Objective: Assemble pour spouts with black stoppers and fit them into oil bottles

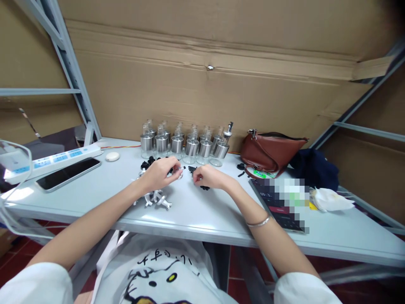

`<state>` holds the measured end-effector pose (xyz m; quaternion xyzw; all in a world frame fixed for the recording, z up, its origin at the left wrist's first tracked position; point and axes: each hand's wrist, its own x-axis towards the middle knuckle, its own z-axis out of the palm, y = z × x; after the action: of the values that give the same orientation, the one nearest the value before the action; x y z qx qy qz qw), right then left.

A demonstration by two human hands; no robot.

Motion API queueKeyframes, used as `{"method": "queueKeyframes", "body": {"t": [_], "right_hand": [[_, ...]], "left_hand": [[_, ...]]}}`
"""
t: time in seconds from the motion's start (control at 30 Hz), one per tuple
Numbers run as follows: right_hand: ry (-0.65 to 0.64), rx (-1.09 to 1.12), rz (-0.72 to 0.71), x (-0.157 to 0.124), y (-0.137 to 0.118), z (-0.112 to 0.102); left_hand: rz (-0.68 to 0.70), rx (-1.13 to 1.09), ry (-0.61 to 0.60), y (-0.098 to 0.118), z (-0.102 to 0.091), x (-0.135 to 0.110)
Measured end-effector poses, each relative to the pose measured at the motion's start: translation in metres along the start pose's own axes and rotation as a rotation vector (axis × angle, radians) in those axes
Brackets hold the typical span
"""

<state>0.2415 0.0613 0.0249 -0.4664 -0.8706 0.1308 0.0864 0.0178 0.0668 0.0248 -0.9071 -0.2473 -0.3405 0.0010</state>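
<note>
My left hand (160,172) hovers over the table with its fingers curled, pinching a small clear and black part at its fingertips. My right hand (209,177) rests close beside it, fingers closed over small black parts (205,187). Between and behind the hands lies a scatter of black caps (148,162). Under my left wrist is a small heap of white plastic spout pieces (158,198). A row of several glass bottles with steel sleeves (185,145) stands behind the hands against the cardboard.
A white power strip (53,159), a phone (68,173) and a small white oval object (112,156) lie at the left. A brown bag (268,153), a tablet (278,202), dark cloth and crumpled white tissue (330,199) sit right. Cardboard wall behind.
</note>
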Motion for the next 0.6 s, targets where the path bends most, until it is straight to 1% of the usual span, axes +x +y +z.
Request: {"method": "queueKeyframes", "body": {"t": [0.2,0.43,0.6], "right_hand": [[-0.002,-0.014,-0.012,0.0012,0.0060,-0.0004],[-0.010,-0.021,0.054,-0.0013,0.0053,-0.0063],[-0.005,-0.030,0.031,-0.0006,0.0069,-0.0038]], "left_hand": [[-0.010,-0.001,-0.005,-0.0010,0.0006,0.0000],[-0.010,-0.007,-0.020,0.0003,0.0004,-0.0001],[-0.016,-0.007,-0.019,-0.0006,0.0009,-0.0007]]}}
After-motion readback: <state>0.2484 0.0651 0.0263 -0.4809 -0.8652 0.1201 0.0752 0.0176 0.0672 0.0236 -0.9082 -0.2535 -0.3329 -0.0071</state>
